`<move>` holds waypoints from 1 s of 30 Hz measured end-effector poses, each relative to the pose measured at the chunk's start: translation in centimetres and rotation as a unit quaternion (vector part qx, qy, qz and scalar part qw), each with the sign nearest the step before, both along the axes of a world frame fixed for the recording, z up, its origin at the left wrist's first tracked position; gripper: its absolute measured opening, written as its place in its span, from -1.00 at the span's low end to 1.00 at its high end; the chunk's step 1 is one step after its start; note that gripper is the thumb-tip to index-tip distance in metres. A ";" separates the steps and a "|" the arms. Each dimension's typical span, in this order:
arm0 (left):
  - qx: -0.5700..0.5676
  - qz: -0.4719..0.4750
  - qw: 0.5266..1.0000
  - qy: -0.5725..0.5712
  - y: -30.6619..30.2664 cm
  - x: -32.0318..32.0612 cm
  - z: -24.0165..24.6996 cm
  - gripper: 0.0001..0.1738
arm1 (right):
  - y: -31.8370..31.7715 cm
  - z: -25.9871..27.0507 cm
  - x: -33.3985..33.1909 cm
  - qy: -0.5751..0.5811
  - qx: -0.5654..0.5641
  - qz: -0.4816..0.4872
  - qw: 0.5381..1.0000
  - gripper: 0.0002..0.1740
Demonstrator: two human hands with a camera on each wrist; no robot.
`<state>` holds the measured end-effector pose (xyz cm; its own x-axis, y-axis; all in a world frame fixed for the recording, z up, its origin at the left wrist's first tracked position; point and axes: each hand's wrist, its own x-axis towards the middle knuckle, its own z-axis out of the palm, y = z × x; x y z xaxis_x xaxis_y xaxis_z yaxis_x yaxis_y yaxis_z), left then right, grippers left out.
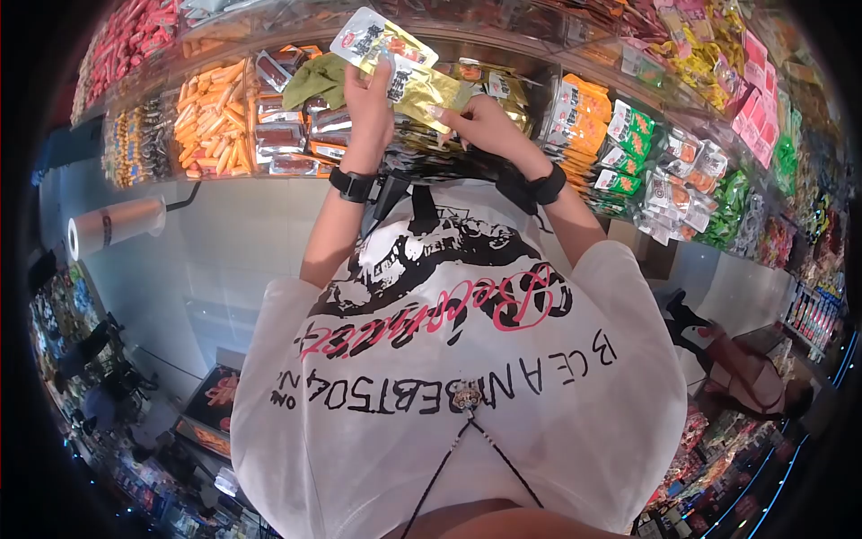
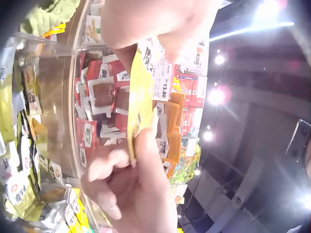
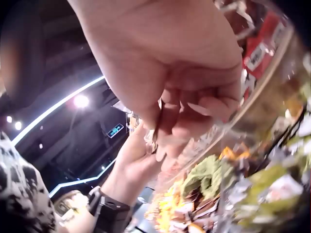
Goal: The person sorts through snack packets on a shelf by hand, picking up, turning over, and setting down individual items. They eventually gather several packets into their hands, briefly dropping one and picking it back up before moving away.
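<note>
In the head view the left hand (image 1: 369, 103) pinches yellow-and-white snack packets (image 1: 395, 76) between thumb and fingers, above the bins. The right hand (image 1: 489, 126) pinches the lower right end of the yellow packet. A yellow packet (image 2: 140, 102) appears nearly edge-on in the left wrist view, with the left hand (image 2: 160, 24) at its upper end and the right hand (image 2: 136, 189) at its lower end. In the right wrist view the right hand (image 3: 170, 73) largely hides the packet, and the left hand (image 3: 133, 165) lies beyond it.
A green cloth (image 1: 316, 81) lies over the brown snack packets left of the hands. Clear dividers separate bins of orange sticks (image 1: 213, 121), orange packets (image 1: 577, 112) and green packets (image 1: 631, 126). A plastic bag roll (image 1: 117, 226) stands at left; a person (image 1: 750, 373) is at lower right.
</note>
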<state>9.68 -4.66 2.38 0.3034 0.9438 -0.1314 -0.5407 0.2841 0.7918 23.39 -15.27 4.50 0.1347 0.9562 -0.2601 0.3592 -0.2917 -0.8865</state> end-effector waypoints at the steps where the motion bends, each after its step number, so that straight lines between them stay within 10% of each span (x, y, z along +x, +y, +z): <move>1: -0.012 -0.023 0.999 -0.027 -0.2 0.0 0.5 -0.64 | 0.1 0.1 -0.6 0.110 -0.019 -0.002 0.994 -0.54; 10: -0.094 -0.162 0.968 -0.165 -1.3 -1.1 -1.7 -0.62 | 1.5 -0.5 -2.7 0.475 0.017 -0.140 0.869 -0.56; 12: -0.092 -0.143 0.982 -0.082 -2.1 -0.8 -0.4 -0.65 | 1.9 -1.4 -2.4 0.254 -0.026 -0.012 0.967 -0.58; 16: -0.084 -0.082 0.992 0.038 -1.3 -0.5 -1.0 -0.69 | 2.1 -3.1 -0.3 0.160 0.002 0.205 0.966 -0.64; 19: -0.097 -0.038 0.994 0.039 -0.8 -1.9 -1.4 -0.68 | 0.8 -4.2 3.7 -0.059 0.041 0.040 0.997 -0.66; 21: -0.091 -0.040 0.994 0.050 -0.4 -3.1 -2.4 -0.68 | 0.2 -9.5 7.4 -0.345 -0.014 -0.036 0.938 -0.62; 26: -0.114 -0.126 0.981 0.098 -1.0 -4.7 -3.1 -0.66 | -0.3 -16.5 8.7 -0.417 -0.064 -0.091 0.902 -0.16; 30: -0.140 -0.148 0.971 0.124 -1.7 -5.8 -3.9 -0.66 | 0.0 -16.2 9.0 -0.387 -0.048 -0.119 0.913 -0.22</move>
